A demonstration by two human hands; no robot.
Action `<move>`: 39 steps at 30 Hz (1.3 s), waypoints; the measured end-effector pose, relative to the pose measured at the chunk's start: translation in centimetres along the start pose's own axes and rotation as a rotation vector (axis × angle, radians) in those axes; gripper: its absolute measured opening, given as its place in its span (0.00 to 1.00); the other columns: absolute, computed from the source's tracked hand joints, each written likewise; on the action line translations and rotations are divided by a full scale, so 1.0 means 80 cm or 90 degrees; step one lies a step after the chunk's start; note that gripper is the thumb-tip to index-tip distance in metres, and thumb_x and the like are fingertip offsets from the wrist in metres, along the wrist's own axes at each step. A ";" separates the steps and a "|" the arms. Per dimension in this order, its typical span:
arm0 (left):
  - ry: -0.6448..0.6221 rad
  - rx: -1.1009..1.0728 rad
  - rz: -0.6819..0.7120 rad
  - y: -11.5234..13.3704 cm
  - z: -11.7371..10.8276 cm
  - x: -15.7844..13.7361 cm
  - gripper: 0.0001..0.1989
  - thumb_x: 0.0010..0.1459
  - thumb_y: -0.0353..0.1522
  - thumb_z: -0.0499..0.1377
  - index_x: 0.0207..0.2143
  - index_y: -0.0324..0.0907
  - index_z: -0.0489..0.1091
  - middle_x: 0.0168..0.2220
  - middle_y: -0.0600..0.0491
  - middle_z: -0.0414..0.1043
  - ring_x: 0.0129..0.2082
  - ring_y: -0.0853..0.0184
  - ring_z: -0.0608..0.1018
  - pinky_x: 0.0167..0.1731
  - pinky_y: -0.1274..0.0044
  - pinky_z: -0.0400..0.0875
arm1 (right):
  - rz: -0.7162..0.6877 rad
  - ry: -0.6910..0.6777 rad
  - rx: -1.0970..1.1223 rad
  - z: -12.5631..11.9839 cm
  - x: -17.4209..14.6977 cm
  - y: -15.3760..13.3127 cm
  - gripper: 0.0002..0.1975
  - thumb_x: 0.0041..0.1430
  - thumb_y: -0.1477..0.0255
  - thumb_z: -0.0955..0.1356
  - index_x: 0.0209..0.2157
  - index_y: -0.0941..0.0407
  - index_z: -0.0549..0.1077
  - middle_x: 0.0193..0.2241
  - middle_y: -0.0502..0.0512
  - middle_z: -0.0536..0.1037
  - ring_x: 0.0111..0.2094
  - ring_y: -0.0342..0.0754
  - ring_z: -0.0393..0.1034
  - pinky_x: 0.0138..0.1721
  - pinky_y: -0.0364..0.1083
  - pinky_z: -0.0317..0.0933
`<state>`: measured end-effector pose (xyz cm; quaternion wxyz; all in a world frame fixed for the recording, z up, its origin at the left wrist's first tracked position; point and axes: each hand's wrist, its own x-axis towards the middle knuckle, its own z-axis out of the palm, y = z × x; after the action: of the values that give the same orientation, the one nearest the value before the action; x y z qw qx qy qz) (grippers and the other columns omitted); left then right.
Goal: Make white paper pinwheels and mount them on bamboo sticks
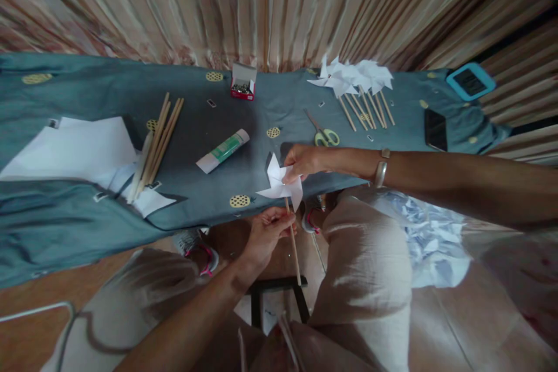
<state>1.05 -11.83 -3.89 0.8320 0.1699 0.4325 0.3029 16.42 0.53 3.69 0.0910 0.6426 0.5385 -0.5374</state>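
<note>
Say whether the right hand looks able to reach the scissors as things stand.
Probably yes: the scissors lie close beyond the right hand with nothing on top, though it would likely have to release the paper pinwheel first.

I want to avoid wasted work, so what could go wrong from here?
The white paper pinwheel, pinched by the right hand, might crease if squeezed hard. The slim wooden stick below it, held by the left hand, could slip if that grip loosens. The small red cardboard box stands open, so a knock might spill its shiny metal pieces.
</note>
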 end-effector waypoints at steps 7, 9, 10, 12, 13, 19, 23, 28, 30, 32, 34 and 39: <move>0.003 -0.009 -0.018 -0.002 -0.004 -0.013 0.22 0.33 0.42 0.77 0.28 0.38 0.79 0.26 0.54 0.76 0.26 0.71 0.76 0.34 0.76 0.73 | -0.025 0.000 0.022 -0.002 0.001 0.007 0.06 0.46 0.78 0.74 0.21 0.59 0.74 0.19 0.47 0.74 0.23 0.38 0.66 0.26 0.37 0.63; 0.020 -0.014 -0.023 -0.003 -0.006 -0.017 0.23 0.31 0.42 0.77 0.28 0.39 0.79 0.27 0.54 0.77 0.27 0.70 0.77 0.34 0.76 0.74 | -0.023 0.006 0.023 -0.001 0.000 0.008 0.06 0.45 0.78 0.75 0.21 0.59 0.74 0.20 0.47 0.75 0.24 0.38 0.67 0.27 0.37 0.64; 0.026 -0.011 -0.024 -0.003 -0.007 -0.018 0.23 0.29 0.41 0.78 0.28 0.39 0.79 0.27 0.54 0.78 0.26 0.70 0.77 0.34 0.75 0.74 | -0.024 0.009 0.025 -0.001 0.000 0.008 0.06 0.45 0.78 0.75 0.21 0.59 0.74 0.20 0.47 0.75 0.24 0.38 0.67 0.27 0.37 0.64; 0.025 0.003 -0.020 -0.001 -0.007 -0.020 0.24 0.29 0.42 0.78 0.29 0.39 0.80 0.25 0.54 0.77 0.25 0.70 0.77 0.32 0.76 0.73 | -0.030 0.013 0.042 -0.002 -0.001 0.011 0.07 0.45 0.77 0.76 0.21 0.59 0.75 0.20 0.47 0.75 0.25 0.39 0.68 0.27 0.37 0.64; 0.020 0.008 -0.017 0.001 -0.006 -0.020 0.24 0.29 0.42 0.78 0.29 0.39 0.80 0.25 0.54 0.77 0.25 0.71 0.77 0.32 0.76 0.73 | -0.032 0.015 0.064 -0.003 -0.001 0.013 0.07 0.44 0.77 0.76 0.21 0.58 0.75 0.21 0.47 0.76 0.25 0.39 0.69 0.27 0.37 0.64; 0.017 0.005 -0.007 0.016 0.006 -0.021 0.25 0.25 0.42 0.78 0.28 0.39 0.80 0.26 0.54 0.78 0.25 0.72 0.77 0.31 0.78 0.72 | -0.066 -0.028 0.261 -0.011 -0.004 0.031 0.10 0.38 0.72 0.80 0.23 0.57 0.79 0.23 0.50 0.79 0.27 0.41 0.72 0.30 0.39 0.66; 0.002 0.011 0.004 0.025 0.010 -0.017 0.25 0.26 0.41 0.78 0.28 0.38 0.80 0.25 0.54 0.78 0.25 0.72 0.77 0.30 0.79 0.72 | -0.113 -0.026 0.355 -0.019 -0.015 0.035 0.13 0.37 0.69 0.81 0.27 0.57 0.81 0.24 0.49 0.80 0.27 0.41 0.72 0.29 0.38 0.66; -0.011 0.012 0.034 0.044 0.016 -0.009 0.25 0.26 0.41 0.78 0.28 0.38 0.80 0.24 0.55 0.77 0.24 0.73 0.76 0.31 0.79 0.73 | -0.205 0.042 0.471 -0.025 -0.025 0.036 0.14 0.42 0.64 0.80 0.28 0.58 0.80 0.25 0.49 0.81 0.25 0.39 0.71 0.28 0.37 0.68; -0.010 0.012 0.050 0.054 0.020 -0.006 0.25 0.26 0.40 0.78 0.28 0.37 0.80 0.25 0.54 0.77 0.25 0.73 0.77 0.31 0.79 0.73 | -0.244 0.099 0.541 -0.024 -0.025 0.039 0.14 0.46 0.63 0.78 0.29 0.58 0.80 0.26 0.50 0.82 0.25 0.39 0.72 0.29 0.38 0.70; -0.003 0.011 0.071 0.063 0.024 -0.001 0.24 0.25 0.39 0.79 0.28 0.37 0.80 0.28 0.53 0.78 0.25 0.72 0.77 0.30 0.79 0.73 | -0.273 0.148 0.615 -0.019 -0.022 0.043 0.14 0.51 0.61 0.76 0.32 0.57 0.80 0.29 0.51 0.83 0.26 0.41 0.75 0.30 0.39 0.72; 0.006 0.013 0.096 0.072 0.027 0.004 0.24 0.26 0.39 0.79 0.28 0.37 0.80 0.31 0.51 0.79 0.25 0.72 0.77 0.29 0.78 0.73 | -0.285 0.179 0.691 -0.012 -0.018 0.049 0.14 0.52 0.59 0.76 0.31 0.55 0.79 0.29 0.51 0.83 0.26 0.42 0.76 0.28 0.39 0.72; 0.012 0.010 0.138 0.090 0.032 0.020 0.23 0.27 0.38 0.78 0.27 0.37 0.80 0.32 0.50 0.80 0.24 0.73 0.76 0.28 0.78 0.73 | -0.290 0.227 0.841 0.006 -0.006 0.055 0.15 0.53 0.57 0.75 0.33 0.54 0.77 0.29 0.52 0.84 0.26 0.43 0.77 0.28 0.39 0.72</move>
<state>1.25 -5.37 0.50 0.7890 0.2193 0.4216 0.3893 19.70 -1.85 1.82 -0.5204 0.5129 0.2283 -0.6435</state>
